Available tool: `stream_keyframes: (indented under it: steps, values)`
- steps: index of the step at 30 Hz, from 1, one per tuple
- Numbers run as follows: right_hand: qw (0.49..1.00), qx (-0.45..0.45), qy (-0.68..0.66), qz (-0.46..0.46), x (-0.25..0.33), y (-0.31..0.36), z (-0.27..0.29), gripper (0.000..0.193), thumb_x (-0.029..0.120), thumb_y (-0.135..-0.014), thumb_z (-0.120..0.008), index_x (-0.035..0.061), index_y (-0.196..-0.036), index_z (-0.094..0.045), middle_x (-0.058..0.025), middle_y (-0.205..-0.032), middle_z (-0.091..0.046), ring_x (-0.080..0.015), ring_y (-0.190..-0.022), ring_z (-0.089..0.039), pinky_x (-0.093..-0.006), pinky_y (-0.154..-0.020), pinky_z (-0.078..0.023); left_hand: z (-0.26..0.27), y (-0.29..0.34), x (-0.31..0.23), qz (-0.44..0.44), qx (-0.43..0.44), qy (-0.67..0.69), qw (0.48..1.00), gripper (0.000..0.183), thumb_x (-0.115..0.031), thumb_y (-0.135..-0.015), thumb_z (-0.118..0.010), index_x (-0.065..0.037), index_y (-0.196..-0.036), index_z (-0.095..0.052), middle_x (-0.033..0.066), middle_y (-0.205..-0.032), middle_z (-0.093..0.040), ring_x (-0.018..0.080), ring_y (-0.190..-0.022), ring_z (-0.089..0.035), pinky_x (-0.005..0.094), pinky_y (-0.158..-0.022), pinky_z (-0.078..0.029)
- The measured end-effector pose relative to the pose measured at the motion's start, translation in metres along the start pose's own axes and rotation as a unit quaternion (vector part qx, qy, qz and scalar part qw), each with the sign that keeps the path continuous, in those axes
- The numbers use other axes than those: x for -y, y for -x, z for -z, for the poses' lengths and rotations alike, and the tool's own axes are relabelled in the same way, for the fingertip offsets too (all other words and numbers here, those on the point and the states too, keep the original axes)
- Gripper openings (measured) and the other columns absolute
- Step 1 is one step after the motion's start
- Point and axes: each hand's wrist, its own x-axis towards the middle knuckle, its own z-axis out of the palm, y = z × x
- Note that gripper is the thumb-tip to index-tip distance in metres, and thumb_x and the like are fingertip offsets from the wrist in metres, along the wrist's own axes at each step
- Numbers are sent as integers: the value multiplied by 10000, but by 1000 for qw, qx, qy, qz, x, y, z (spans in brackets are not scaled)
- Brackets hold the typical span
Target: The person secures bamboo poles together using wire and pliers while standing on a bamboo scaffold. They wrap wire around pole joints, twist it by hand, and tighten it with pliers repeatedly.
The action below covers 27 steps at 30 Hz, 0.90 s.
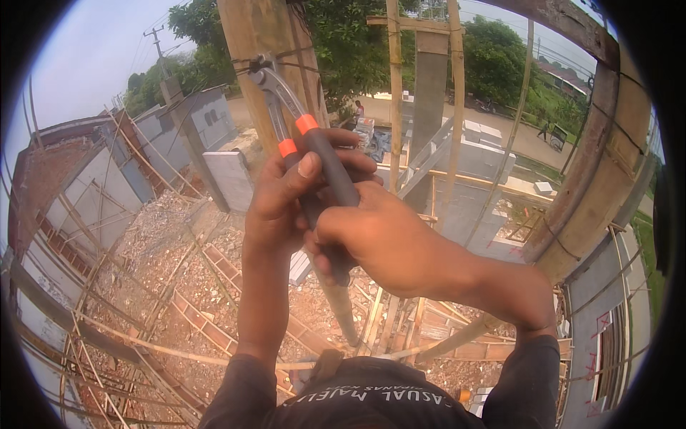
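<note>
A pair of pincers with dark metal jaws and black and orange grips is raised in front of me, tilted up and to the left. Its jaws meet the dark binding wire, which is wrapped around an upright wooden post. My left hand is closed around the grips, its thumb lying along them. Lower down, my right hand is wrapped over the handle ends, and the two hands touch. The jaws' exact bite on the wire is too small to make out.
Far below lies rubble-strewn ground with wooden frames and bamboo poles. A grey concrete column stands ahead between bamboo uprights. Heavy timber rises close on the right. Grey block walls, a road and a distant person lie beyond.
</note>
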Motion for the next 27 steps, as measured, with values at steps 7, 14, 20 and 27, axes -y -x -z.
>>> stream_keyframes:
  steps: [7,14,20,27]
  values:
    - [726,258,-637,-29,-1,-12,-46,274,141,-888,-544,26,-1136,-553,-64,-899,-579,-207,-762,-582,-412,-755,-500,-14,11,-58,134,-15,198,971,656,-453,-895,-669,62,-1273,-519,203,-994,-689,332,-974,-704,432,-869,-603]
    - [613,397,-675,107,-31,-54,-77,286,243,-979,-549,65,-1202,-539,-110,-1030,-638,-299,-1007,-640,-443,-896,-523,-25,-1,-114,313,-135,-64,938,281,-208,-819,-779,-7,-943,-626,125,-797,-660,263,-724,-708,356,-681,-601]
    - [763,488,-396,153,-90,-36,-72,588,399,-945,-654,14,-1360,-494,-175,-1190,-644,-280,-1136,-630,-409,-994,-502,-38,-14,-139,409,-138,-200,879,168,-107,-862,-725,-18,-803,-595,22,-678,-532,168,-609,-623,411,-676,-608]
    - [832,530,-137,88,-190,-50,-35,432,315,-924,-708,1,-1212,-636,-107,-1147,-677,-214,-1064,-657,-368,-948,-519,-71,-46,-153,459,-268,-524,666,250,-140,-798,-789,-2,-746,-587,56,-564,-524,182,-486,-583,359,-469,-524]
